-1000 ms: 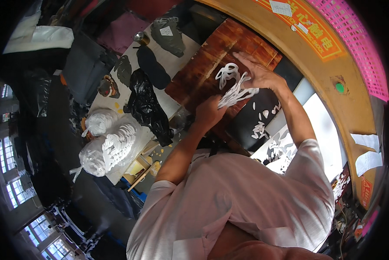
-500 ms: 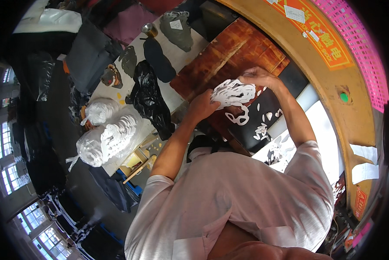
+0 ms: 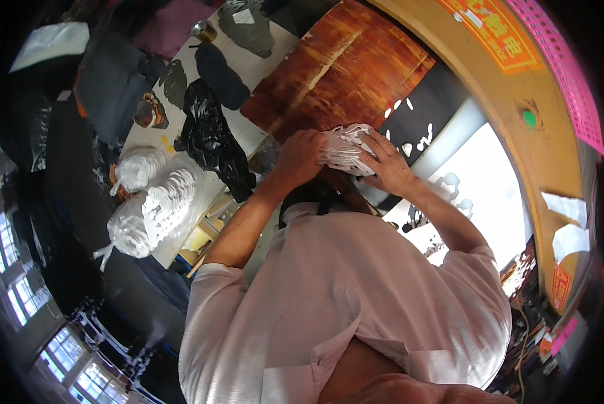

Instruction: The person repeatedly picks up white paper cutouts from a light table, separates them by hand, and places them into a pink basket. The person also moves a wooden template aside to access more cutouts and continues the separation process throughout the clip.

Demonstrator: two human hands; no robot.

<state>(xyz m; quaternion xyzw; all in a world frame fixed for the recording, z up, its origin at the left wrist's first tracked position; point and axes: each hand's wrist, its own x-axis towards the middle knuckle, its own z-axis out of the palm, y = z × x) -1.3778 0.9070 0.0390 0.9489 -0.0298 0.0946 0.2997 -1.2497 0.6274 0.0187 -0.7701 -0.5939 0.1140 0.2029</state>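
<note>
Between my two hands is a bundle of thin white cut-out pieces [image 3: 346,149], layered and slightly fanned, close in front of my body. My left hand [image 3: 300,156] grips its left end with the fingers curled. My right hand [image 3: 388,163] presses on the right side, its fingers laid across the layers. Just beyond the bundle lies a reddish-brown worn board [image 3: 342,67]. Small white scraps [image 3: 408,148] are scattered on the dark surface [image 3: 426,111] right of the board.
Left, a pale table [image 3: 265,74] bears a black plastic bag [image 3: 211,135], dark sole-shaped pieces [image 3: 221,77], a metal cup [image 3: 203,30] and clear bags of white pieces [image 3: 171,202]. A yellow-brown machine frame [image 3: 551,148] curves along the right, beside a pink perforated basket [image 3: 571,74].
Both hands have brought the white bundle nearer my body. My right hand has come down from its far side onto its right side. The looped piece that hung below no longer shows.
</note>
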